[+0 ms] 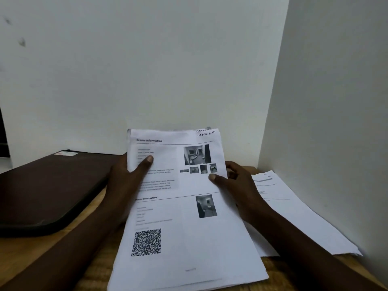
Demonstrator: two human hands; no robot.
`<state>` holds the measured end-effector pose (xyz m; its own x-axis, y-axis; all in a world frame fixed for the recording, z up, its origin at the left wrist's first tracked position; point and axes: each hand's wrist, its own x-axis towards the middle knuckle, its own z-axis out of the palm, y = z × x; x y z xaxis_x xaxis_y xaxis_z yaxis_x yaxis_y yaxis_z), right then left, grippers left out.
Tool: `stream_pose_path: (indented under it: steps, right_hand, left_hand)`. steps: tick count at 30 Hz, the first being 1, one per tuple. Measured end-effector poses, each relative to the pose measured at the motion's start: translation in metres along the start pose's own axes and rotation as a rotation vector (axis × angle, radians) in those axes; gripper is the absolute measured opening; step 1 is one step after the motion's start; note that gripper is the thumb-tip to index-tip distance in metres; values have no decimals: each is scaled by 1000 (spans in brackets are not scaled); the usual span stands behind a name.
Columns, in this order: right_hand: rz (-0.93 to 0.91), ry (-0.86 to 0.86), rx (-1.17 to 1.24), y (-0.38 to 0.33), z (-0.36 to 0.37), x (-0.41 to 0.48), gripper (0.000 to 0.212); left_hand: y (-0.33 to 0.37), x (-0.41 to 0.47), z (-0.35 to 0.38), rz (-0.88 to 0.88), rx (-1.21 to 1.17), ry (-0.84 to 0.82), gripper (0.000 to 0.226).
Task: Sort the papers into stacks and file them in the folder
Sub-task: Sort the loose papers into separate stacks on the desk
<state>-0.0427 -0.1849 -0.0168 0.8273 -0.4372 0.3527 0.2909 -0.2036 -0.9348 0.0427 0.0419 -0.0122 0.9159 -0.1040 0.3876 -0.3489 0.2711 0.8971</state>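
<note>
folder (52,190) left on table (21,255), held papers (184,217) centre, loose sheets (294,217) right, wall (147,70) behind

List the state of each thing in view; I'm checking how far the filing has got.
held stack, raised at its far end, held at both side edges, top sheet marked Section-5.
folder, shut, flat on the table, left of the stack.
side papers, flat on the table at right.
left grip, holds the stack's left edge, thumb on top.
right grip, holds the stack's right edge, thumb on top.

Both hands (123,179) (236,183) in pinch grips.
</note>
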Motion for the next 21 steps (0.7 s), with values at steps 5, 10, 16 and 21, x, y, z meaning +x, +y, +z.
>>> stream_pose_path:
  steps: [5,10,16,21]
  right_hand:
    - [-16,145,107,-13,-13,4,34]
    - [14,135,108,-20,-15,5,20]
    - [36,133,85,-29,2,-5,21]
    - [88,-32,113,-35,32,-39,34]
  left_hand:
    - [8,-1,-2,-313,-285,-439,41]
    - [7,-1,-6,-278,-234,-443,43]
    - [12,-10,-41,-257,-244,-307,48]
    - [24,-26,-68,-243,-294,-226,31]
